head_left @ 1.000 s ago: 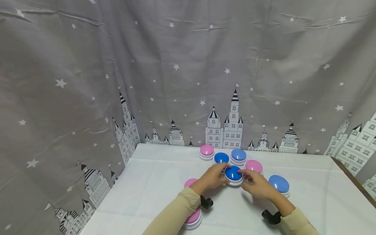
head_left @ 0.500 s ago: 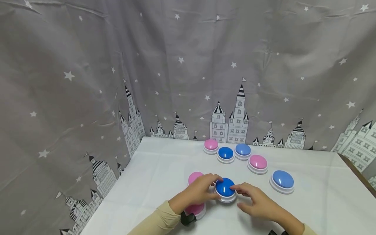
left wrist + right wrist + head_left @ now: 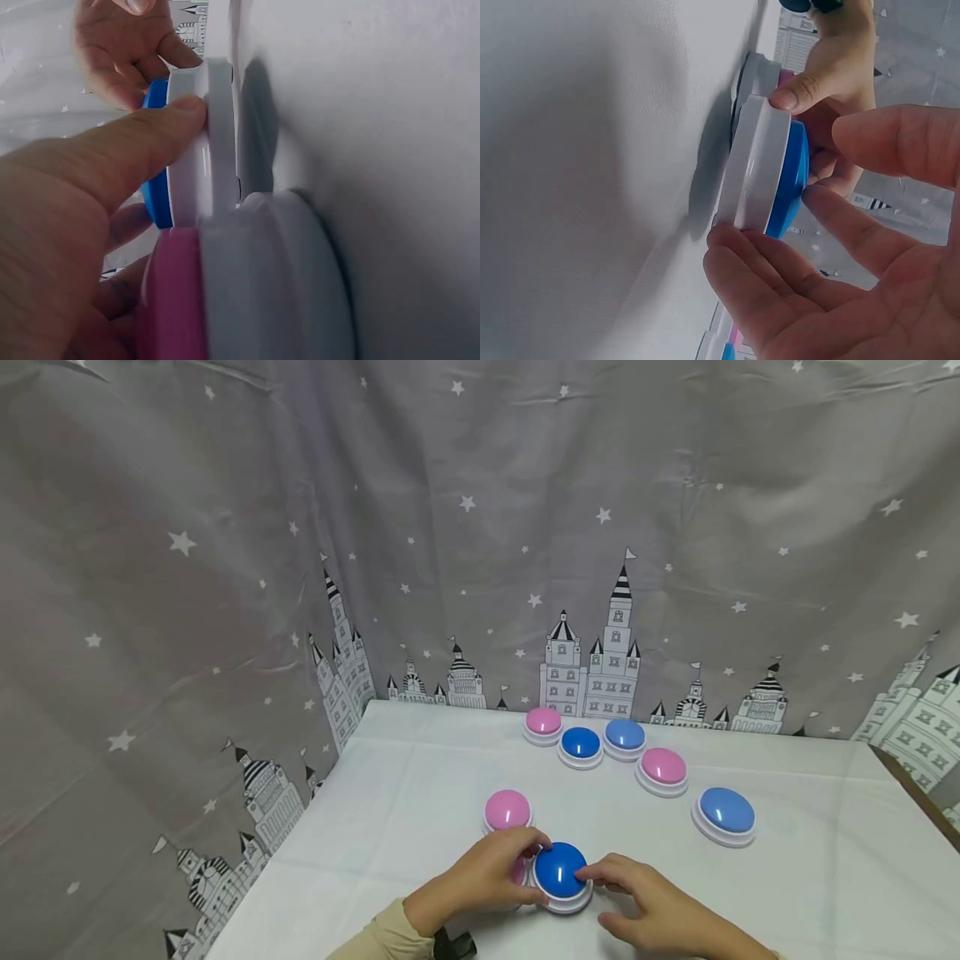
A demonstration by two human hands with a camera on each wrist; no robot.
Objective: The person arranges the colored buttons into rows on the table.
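A dark blue push button [image 3: 560, 870] with a white round base is near the front of the white table. My left hand [image 3: 480, 875] grips it from the left, its thumb [image 3: 176, 120] on the base rim in the left wrist view. At its right side, my right hand [image 3: 656, 906] touches the button with its fingertips while the thumb [image 3: 892, 142] stands apart. A shadowed gap shows under the button's base in both wrist views, so it is raised a little. Beside it, a pink button [image 3: 178, 300] is mostly covered by my left hand in the head view.
Another pink button [image 3: 507, 808] sits just behind my left hand. Toward the back are a pink button [image 3: 543, 721], a dark blue one [image 3: 581, 743], a light blue one [image 3: 625, 734] and a pink one [image 3: 663, 766]. A light blue button [image 3: 727, 811] lies farther right.
Both hands have brought the dark blue button from beside the back group toward the front left, next to the partly covered pink button. The head view has also shifted slightly.
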